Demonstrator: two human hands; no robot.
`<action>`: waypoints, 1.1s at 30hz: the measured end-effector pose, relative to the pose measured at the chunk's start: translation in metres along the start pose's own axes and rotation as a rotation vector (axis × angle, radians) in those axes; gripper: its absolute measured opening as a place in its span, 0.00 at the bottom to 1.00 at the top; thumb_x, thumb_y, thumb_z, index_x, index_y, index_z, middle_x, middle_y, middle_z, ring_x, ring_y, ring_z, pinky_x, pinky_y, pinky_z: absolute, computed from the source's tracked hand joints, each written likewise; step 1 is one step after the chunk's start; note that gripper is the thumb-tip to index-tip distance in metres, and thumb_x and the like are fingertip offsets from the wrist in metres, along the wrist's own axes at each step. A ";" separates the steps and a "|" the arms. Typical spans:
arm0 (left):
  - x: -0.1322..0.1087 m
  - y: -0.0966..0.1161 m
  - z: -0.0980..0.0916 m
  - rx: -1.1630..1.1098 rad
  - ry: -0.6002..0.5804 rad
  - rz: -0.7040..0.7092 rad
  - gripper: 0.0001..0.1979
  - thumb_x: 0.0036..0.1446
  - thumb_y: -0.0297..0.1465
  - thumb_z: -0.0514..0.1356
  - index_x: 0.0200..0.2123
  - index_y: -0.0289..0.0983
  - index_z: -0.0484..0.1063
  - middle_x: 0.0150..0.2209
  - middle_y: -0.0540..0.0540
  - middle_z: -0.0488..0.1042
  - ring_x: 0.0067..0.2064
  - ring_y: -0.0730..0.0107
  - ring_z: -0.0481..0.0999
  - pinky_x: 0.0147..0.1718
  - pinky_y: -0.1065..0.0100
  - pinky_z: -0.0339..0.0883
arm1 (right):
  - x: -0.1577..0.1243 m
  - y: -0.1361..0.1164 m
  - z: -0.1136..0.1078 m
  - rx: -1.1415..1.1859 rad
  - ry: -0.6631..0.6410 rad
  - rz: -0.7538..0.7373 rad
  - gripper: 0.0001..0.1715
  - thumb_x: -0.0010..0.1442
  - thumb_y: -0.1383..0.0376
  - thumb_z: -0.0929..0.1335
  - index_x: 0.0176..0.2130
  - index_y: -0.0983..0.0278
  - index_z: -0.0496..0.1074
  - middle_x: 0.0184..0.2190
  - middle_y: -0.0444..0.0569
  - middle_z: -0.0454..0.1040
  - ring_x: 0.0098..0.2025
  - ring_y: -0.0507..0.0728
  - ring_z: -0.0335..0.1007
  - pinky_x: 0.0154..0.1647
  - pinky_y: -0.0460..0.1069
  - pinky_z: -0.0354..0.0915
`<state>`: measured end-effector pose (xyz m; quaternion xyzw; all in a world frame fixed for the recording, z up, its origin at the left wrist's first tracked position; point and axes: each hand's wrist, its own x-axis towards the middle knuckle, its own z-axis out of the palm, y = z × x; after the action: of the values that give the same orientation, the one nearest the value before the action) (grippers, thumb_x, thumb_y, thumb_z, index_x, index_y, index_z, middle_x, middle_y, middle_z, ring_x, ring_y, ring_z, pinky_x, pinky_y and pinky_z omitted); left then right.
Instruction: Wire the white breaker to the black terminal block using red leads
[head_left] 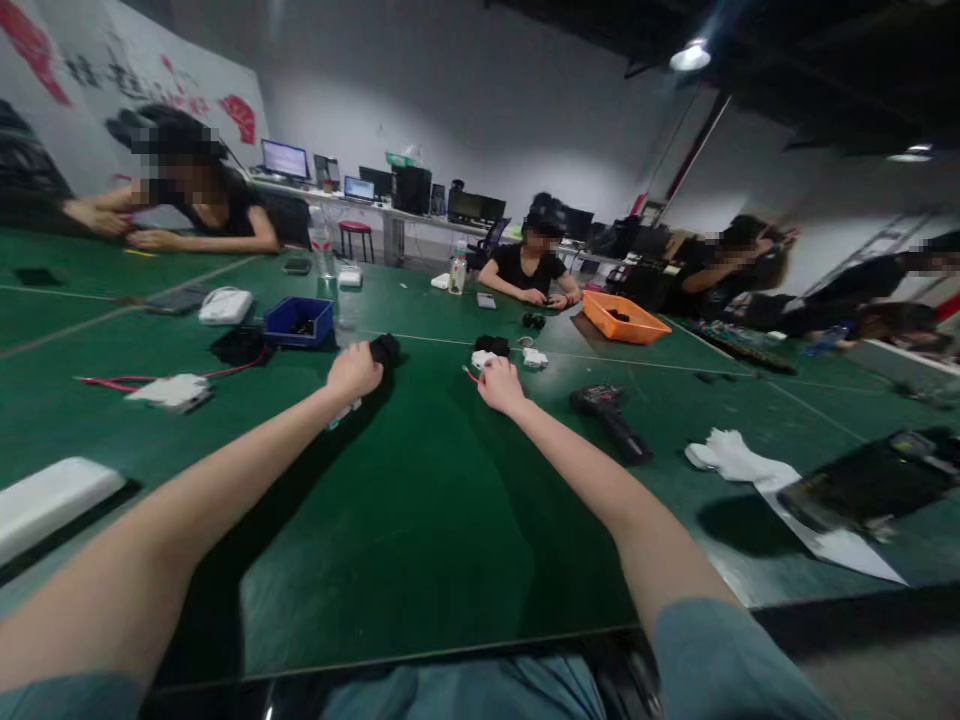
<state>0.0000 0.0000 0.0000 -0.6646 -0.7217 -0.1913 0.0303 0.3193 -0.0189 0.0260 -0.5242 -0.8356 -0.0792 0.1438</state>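
My left hand (355, 373) reaches forward over the green table, its fingers closed round a small black object (385, 350) whose kind I cannot make out. A pale, partly hidden thing (345, 414) lies beneath that wrist. Further right, my right hand (501, 386) is closed on a small white part (482, 358), and a short red wire (470, 374) sticks out beside its fingers. Just behind it lies a black clump (492, 345). A second white part (535, 357) rests to the right of this hand.
Left of my hands are a blue bin (300, 338) and a white block (172, 392) with red wires. A black power drill (611, 420) lies at right, near white gloves (739, 458). Beyond are an orange basket (624, 318), a bottle (457, 270) and several people seated at work.
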 end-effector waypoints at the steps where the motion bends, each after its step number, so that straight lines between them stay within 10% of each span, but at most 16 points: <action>1: 0.001 0.000 0.000 -0.004 -0.007 -0.005 0.25 0.60 0.37 0.50 0.55 0.27 0.66 0.50 0.27 0.73 0.52 0.42 0.74 0.49 0.52 0.67 | -0.008 0.001 -0.001 0.005 -0.007 -0.021 0.09 0.64 0.70 0.65 0.36 0.69 0.75 0.53 0.65 0.69 0.59 0.71 0.57 0.55 0.64 0.58; 14: -0.001 0.000 -0.004 -0.043 -0.028 0.004 0.27 0.62 0.37 0.49 0.62 0.32 0.61 0.54 0.27 0.69 0.51 0.42 0.75 0.47 0.53 0.69 | -0.119 -0.003 -0.059 0.080 -0.103 -0.428 0.09 0.67 0.60 0.66 0.40 0.63 0.72 0.52 0.57 0.71 0.58 0.63 0.61 0.56 0.59 0.60; 25: 0.005 -0.003 0.004 -0.018 -0.082 0.085 0.28 0.62 0.36 0.49 0.61 0.28 0.59 0.54 0.26 0.69 0.54 0.44 0.74 0.50 0.53 0.68 | 0.018 0.031 0.006 0.008 -0.022 -0.016 0.30 0.70 0.51 0.59 0.61 0.67 0.64 0.63 0.63 0.63 0.64 0.67 0.58 0.62 0.60 0.56; 33: 0.009 -0.004 0.011 -0.054 -0.112 0.104 0.27 0.62 0.32 0.47 0.63 0.28 0.58 0.55 0.25 0.67 0.54 0.44 0.74 0.51 0.53 0.67 | 0.027 0.036 0.030 -0.014 -0.112 0.059 0.34 0.70 0.47 0.55 0.64 0.63 0.62 0.66 0.60 0.60 0.66 0.68 0.55 0.63 0.62 0.55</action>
<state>-0.0031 0.0118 -0.0081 -0.7114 -0.6813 -0.1714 -0.0183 0.3360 0.0283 0.0058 -0.5531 -0.8260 -0.0515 0.0954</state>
